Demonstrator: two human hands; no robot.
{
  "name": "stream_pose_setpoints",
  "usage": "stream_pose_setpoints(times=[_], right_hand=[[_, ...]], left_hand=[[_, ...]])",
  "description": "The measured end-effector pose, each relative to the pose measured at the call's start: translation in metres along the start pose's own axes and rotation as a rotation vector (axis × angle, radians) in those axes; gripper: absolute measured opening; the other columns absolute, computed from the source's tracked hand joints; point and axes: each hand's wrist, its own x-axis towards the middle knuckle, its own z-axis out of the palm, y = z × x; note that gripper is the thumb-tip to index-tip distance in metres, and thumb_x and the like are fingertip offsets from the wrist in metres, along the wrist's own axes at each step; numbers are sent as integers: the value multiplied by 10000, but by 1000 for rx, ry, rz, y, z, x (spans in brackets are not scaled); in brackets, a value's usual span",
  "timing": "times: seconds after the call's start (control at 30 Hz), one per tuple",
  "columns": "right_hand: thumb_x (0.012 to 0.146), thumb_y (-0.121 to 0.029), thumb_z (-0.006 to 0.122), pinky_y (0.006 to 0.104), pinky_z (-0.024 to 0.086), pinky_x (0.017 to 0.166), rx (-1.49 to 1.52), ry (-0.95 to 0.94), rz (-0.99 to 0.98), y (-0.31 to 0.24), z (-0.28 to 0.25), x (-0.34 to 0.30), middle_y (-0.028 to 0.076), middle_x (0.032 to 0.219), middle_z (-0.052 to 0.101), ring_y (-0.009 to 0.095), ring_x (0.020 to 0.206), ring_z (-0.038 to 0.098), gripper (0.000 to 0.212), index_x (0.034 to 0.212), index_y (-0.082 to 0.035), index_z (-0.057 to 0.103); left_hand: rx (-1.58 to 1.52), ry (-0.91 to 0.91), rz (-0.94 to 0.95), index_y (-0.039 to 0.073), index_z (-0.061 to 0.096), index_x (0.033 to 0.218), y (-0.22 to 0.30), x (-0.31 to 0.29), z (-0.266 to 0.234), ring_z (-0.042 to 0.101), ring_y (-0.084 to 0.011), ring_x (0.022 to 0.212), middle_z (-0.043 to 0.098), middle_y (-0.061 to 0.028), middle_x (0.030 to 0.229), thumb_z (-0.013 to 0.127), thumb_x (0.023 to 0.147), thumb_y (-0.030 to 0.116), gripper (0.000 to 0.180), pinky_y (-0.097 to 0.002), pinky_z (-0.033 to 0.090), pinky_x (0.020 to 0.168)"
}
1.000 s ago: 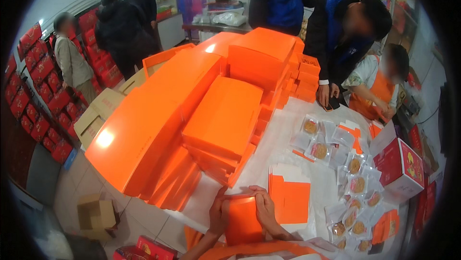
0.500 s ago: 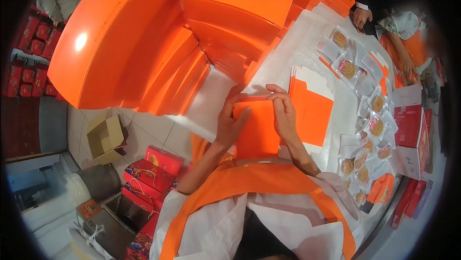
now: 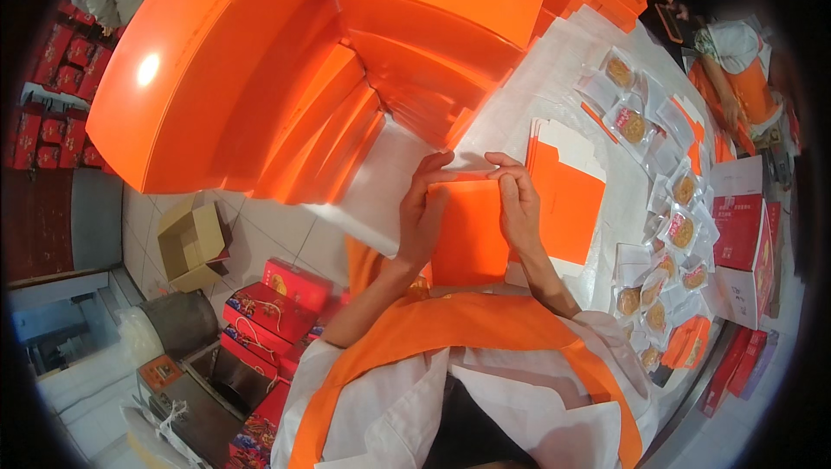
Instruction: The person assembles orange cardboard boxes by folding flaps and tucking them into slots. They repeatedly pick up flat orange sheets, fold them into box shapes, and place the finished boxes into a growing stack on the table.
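An orange carton [image 3: 470, 239] stands in front of my body, between my two hands. My left hand [image 3: 421, 213] wraps its left side, with the fingers curled over the far top edge. On the opposite side my right hand [image 3: 518, 205] grips that same far edge, its fingers bent over a narrow folded strip. Both hands are closed on the carton; its far side is hidden. Just right of my right hand lies a stack of flat orange carton blanks [image 3: 571, 200] with white flaps.
Tall orange boxes [image 3: 441, 1] pile up at the far left of the white-covered table [image 3: 541, 71]. Bagged round cakes [image 3: 679, 228] spread along the right. Red gift boxes [image 3: 275, 309] and an open brown box [image 3: 192, 244] stand on the floor at left. A co-worker's arm [image 3: 725, 92] shows at far right.
My left thumb has slid from the carton's face toward its left edge. Both hands still hold the far edge. At the top right, another person's hand has moved.
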Motion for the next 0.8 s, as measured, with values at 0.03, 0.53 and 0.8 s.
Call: stream_pose_setpoints(times=[0.03,0.53,0.8], right_hand=[[934,-120,390,301,346,921,-4,3,-3,0,1,0,109,1161,513,154,1051,460,174,909,-35,540],[930,-152,420,263,406,838,83,29,-2,8,-6,-2,91,1130,517,133,958,513,193,922,-13,554],[892,-77,423,277,386,872,-123,-71,18,-19,-7,-8,73,1151,492,139,1038,479,196,1016,-4,556]], left_hand=[[4,14,-16,11,556,975,3,0,2,408,-220,1167,432,-155,1256,401,823,25,217,-318,326,963],[265,40,127,1,567,884,-16,-6,-6,465,-262,1131,514,-163,1187,479,827,-7,105,-333,366,936],[716,-290,252,40,506,908,24,13,-12,487,-290,1114,523,-153,1178,586,753,40,175,-416,393,936]])
